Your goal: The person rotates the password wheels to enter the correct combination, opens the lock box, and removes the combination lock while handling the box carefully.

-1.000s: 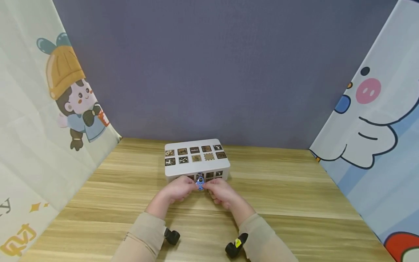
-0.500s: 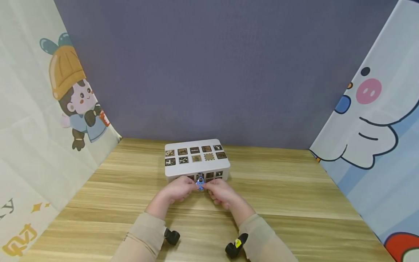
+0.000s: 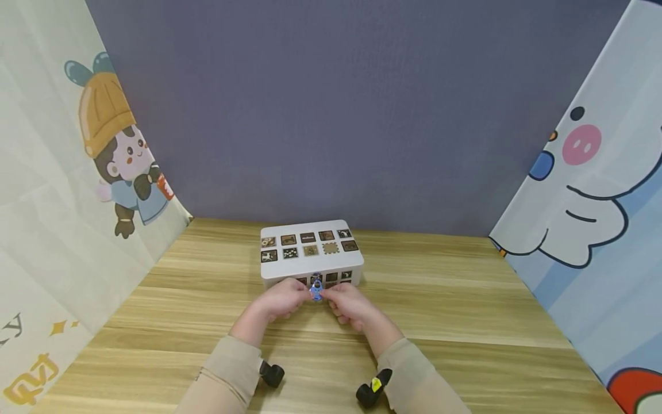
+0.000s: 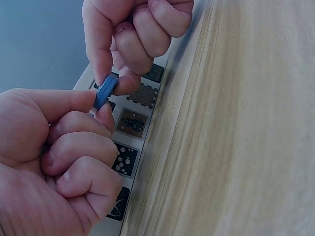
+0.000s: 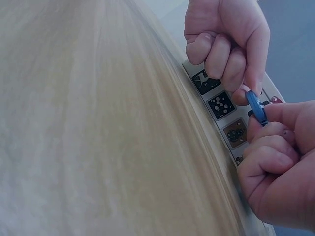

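Note:
A white tin box [image 3: 279,268] with rows of small brown and black pictures lies near the back of the table. At the middle of its front hangs a small blue padlock [image 3: 316,292], its shackle up at the box's clasp. My left hand [image 3: 283,297] pinches the padlock's left side between thumb and index finger. From the other side, my right hand [image 3: 351,302] pinches it the same way. Both wrist views show the blue padlock [image 4: 105,92] edge-on between the two hands, the other fingers curled in. Whether the shackle is locked is too small to tell.
The wooden table [image 3: 445,299] stretches out on both sides of the box. Behind it rises a grey-blue partition [image 3: 341,115]. Printed cloths with cartoon figures hang at the left [image 3: 46,172] and right [image 3: 610,230]. A black camera mount sits on each wrist.

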`<move>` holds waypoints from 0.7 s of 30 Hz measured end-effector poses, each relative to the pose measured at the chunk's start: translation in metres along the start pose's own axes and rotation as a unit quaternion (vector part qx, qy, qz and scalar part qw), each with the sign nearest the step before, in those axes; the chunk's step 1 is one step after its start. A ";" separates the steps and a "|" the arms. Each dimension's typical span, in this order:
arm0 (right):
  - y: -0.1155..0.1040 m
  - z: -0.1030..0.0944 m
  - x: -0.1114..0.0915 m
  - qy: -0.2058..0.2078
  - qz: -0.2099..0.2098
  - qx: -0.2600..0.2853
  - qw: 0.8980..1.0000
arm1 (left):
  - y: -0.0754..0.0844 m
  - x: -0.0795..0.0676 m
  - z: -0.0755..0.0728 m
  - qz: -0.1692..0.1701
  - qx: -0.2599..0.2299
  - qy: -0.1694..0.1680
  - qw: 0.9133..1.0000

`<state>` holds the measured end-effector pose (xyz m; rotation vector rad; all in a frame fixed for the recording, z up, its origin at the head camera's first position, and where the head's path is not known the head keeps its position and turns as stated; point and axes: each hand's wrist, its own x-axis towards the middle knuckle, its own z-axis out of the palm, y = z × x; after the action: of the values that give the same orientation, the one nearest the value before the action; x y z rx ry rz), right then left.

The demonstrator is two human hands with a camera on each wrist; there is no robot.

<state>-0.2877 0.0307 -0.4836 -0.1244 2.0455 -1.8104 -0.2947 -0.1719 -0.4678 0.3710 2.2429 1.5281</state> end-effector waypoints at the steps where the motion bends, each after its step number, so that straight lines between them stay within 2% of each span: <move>1: 0.000 0.000 0.000 0.000 0.001 0.001 1.000 | 0.000 0.000 0.000 0.000 -0.001 -0.001 1.000; 21: 0.002 -0.007 0.004 -0.006 0.005 0.003 1.000 | -0.001 0.001 -0.002 -0.003 0.000 -0.002 1.000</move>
<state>-0.2936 0.0361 -0.4860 -0.1232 2.0295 -1.8062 -0.2968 -0.1731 -0.4686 0.3655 2.2390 1.5233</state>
